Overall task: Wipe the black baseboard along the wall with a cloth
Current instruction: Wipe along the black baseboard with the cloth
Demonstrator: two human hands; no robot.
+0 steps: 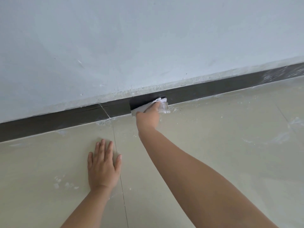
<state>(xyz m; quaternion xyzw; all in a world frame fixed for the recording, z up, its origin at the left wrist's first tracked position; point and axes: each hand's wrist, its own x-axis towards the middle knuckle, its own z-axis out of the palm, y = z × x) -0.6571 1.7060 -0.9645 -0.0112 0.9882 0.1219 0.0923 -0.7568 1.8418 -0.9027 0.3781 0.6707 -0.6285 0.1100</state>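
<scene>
I read the pale blue-grey painted wall (131, 38) first, then the glossy beige tiled floor (213, 137) below it, where my left hand (102, 165) lies flat, fingers spread, holding nothing. Along the wall's foot runs the long black baseboard (49, 120), mostly dusty. My right hand (148, 117) grips the crumpled white cloth (162, 105) against it; I'd press evenly and overlap strokes rightward from the clean patch.

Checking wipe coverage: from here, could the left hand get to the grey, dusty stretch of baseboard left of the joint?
Probably yes. The left hand lies flat on the floor tile just before that baseboard stretch, with nothing between, though the cloth is in the right hand.
</scene>
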